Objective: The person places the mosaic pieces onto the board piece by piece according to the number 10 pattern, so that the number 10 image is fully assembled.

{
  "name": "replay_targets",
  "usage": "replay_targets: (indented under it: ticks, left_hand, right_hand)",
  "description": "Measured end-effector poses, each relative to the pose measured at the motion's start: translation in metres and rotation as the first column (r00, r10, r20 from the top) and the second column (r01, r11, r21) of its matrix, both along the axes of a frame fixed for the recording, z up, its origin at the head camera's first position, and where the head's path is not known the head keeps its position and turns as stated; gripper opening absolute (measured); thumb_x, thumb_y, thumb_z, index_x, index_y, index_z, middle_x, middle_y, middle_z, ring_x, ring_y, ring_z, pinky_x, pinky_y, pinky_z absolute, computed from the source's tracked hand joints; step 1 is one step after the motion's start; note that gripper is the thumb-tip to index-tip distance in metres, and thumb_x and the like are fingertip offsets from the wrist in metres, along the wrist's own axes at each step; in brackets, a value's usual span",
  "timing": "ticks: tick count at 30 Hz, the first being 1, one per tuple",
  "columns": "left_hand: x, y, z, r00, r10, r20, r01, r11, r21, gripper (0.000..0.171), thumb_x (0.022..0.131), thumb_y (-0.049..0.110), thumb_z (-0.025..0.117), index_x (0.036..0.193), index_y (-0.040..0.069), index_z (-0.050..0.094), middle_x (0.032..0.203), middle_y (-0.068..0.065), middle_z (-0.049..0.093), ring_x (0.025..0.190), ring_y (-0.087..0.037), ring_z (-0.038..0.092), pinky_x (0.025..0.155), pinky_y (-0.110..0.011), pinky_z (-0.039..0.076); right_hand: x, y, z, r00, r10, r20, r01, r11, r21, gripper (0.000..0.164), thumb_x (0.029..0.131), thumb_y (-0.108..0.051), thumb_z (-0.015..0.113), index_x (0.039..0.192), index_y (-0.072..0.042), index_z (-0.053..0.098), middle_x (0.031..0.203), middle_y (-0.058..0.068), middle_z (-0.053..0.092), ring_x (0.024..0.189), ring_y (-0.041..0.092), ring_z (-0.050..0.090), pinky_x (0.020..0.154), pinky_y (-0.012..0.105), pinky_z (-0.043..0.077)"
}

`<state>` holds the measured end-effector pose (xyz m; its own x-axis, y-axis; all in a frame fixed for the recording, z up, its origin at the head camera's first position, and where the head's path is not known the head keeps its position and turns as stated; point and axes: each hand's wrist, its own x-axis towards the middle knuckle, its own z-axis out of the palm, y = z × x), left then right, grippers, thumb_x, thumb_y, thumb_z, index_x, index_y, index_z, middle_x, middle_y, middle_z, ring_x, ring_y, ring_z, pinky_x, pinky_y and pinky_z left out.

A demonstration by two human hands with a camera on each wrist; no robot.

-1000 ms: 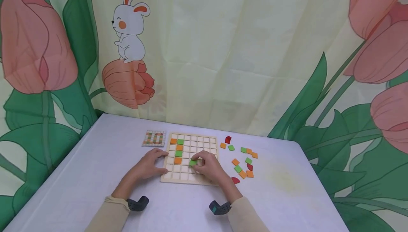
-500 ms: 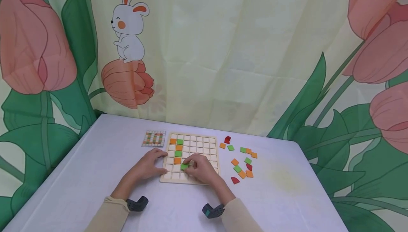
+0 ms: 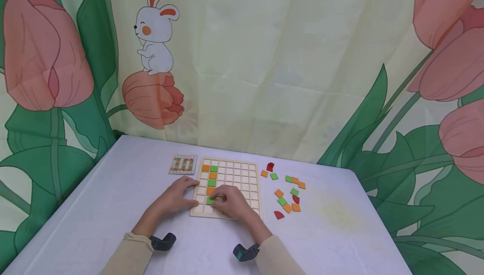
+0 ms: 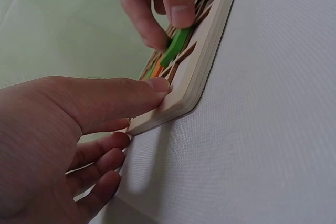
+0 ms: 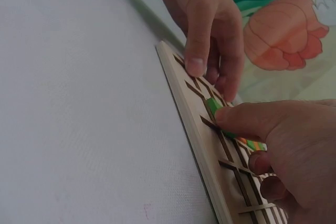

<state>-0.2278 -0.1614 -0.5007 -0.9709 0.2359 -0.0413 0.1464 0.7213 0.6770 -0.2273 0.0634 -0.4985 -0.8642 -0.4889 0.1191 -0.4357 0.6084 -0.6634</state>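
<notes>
My right hand (image 3: 233, 202) pinches a green square tile (image 3: 209, 200) between thumb and finger. The tile is tilted over the lower left part of a wooden grid board (image 3: 242, 166), just below an orange tile (image 3: 209, 190) in the second column. My left hand (image 3: 175, 194) steadies the board's left edge. In the left wrist view its thumb (image 4: 157, 84) rests on top of the board near the corner, the other fingers beside the edge. Above the orange tile, alternating green and orange tiles sit in their cells, with another orange tile (image 3: 206, 168) at the top left.
A small pattern card (image 3: 183, 164) with coloured squares lies left of the board. Right of the board are scattered loose tiles, such as an orange tile (image 3: 296, 207), a green tile (image 3: 294, 192) and a red curved piece (image 3: 279, 215). A patterned curtain (image 3: 257, 65) hangs behind the table.
My right hand has carried the green tile leftward and slightly nearer across the board, from its middle to the second column. My left hand has stayed at the board's edge.
</notes>
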Motion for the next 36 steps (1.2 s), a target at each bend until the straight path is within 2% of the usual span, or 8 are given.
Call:
replay_targets:
  ticks: [4, 10, 17, 21, 26, 32, 36]
  left_hand:
    - [0.0, -0.001, 0.0, 1.0, -0.007, -0.004, 0.007, 1.0, -0.005, 0.063, 0.075, 0.028, 0.083, 0.132, 0.016, 0.058, 0.13, -0.005, 0.054, 0.126, -0.028, 0.049, 0.105, -0.051, 0.043]
    - [0.0, -0.001, 0.001, 1.0, -0.006, -0.005, 0.006, 1.0, -0.006, 0.063, 0.075, 0.028, 0.083, 0.132, 0.015, 0.058, 0.128, -0.006, 0.054, 0.125, -0.028, 0.05, 0.104, -0.051, 0.043]
    - [0.0, -0.001, 0.001, 1.0, -0.006, 0.002, 0.006, 1.0, -0.003, 0.063, 0.074, 0.028, 0.083, 0.131, 0.015, 0.059, 0.129, -0.005, 0.054, 0.125, -0.028, 0.05, 0.104, -0.051, 0.043]
    - [0.0, -0.001, -0.001, 1.0, -0.009, 0.001, 0.009, 1.0, 0.001, 0.064, 0.074, 0.029, 0.083, 0.131, 0.016, 0.059, 0.127, -0.004, 0.054, 0.125, -0.027, 0.05, 0.104, -0.051, 0.043]
    - [-0.001, -0.001, -0.002, 1.0, -0.011, 0.003, 0.011, 1.0, 0.0, 0.064, 0.074, 0.03, 0.083, 0.132, 0.016, 0.059, 0.126, -0.004, 0.055, 0.124, -0.027, 0.05, 0.104, -0.051, 0.043]
    - [-0.001, -0.001, -0.002, 1.0, -0.011, -0.004, 0.011, 1.0, 0.001, 0.064, 0.074, 0.028, 0.083, 0.131, 0.016, 0.059, 0.127, -0.005, 0.054, 0.124, -0.028, 0.05, 0.104, -0.051, 0.043]
    - [-0.001, -0.001, -0.001, 1.0, -0.01, 0.001, 0.01, 1.0, 0.006, 0.063, 0.074, 0.028, 0.083, 0.131, 0.015, 0.059, 0.127, -0.006, 0.054, 0.125, -0.028, 0.05, 0.105, -0.051, 0.042]
  right_hand:
    - [-0.001, -0.004, -0.002, 0.999, 0.005, -0.035, -0.005, 1.0, 0.009, 0.01, 0.083, -0.019, 0.075, 0.094, -0.021, 0.076, 0.1, -0.009, 0.07, 0.072, 0.0, 0.051, 0.06, 0.015, 0.043]
    - [-0.001, -0.007, -0.003, 0.999, -0.022, -0.033, 0.022, 1.0, -0.004, 0.006, 0.083, -0.02, 0.076, 0.089, -0.019, 0.078, 0.1, -0.011, 0.068, 0.085, -0.001, 0.056, 0.066, 0.013, 0.047]
    - [-0.001, -0.008, -0.002, 0.999, -0.049, -0.02, 0.049, 0.999, 0.008, 0.004, 0.083, -0.02, 0.076, 0.085, -0.017, 0.077, 0.098, -0.012, 0.065, 0.086, -0.001, 0.055, 0.067, 0.014, 0.046]
    - [0.0, -0.008, 0.0, 0.999, -0.046, -0.017, 0.047, 0.998, 0.04, 0.005, 0.083, -0.023, 0.076, 0.088, -0.022, 0.075, 0.098, -0.013, 0.063, 0.081, 0.0, 0.053, 0.066, 0.014, 0.045]
    - [0.001, -0.005, 0.002, 0.999, -0.042, -0.012, 0.043, 0.997, 0.061, 0.016, 0.083, -0.026, 0.076, 0.098, -0.024, 0.074, 0.103, -0.012, 0.065, 0.08, 0.003, 0.05, 0.065, 0.015, 0.044]
    - [0.001, -0.003, 0.007, 0.999, -0.031, 0.019, 0.03, 0.999, 0.038, 0.023, 0.084, -0.025, 0.075, 0.107, -0.024, 0.073, 0.104, -0.012, 0.066, 0.076, 0.006, 0.05, 0.061, 0.017, 0.043]
    - [0.002, 0.0, 0.011, 0.999, -0.026, 0.026, 0.025, 0.999, 0.038, 0.024, 0.085, -0.025, 0.075, 0.108, -0.024, 0.073, 0.105, -0.012, 0.067, 0.078, 0.007, 0.051, 0.063, 0.017, 0.044]
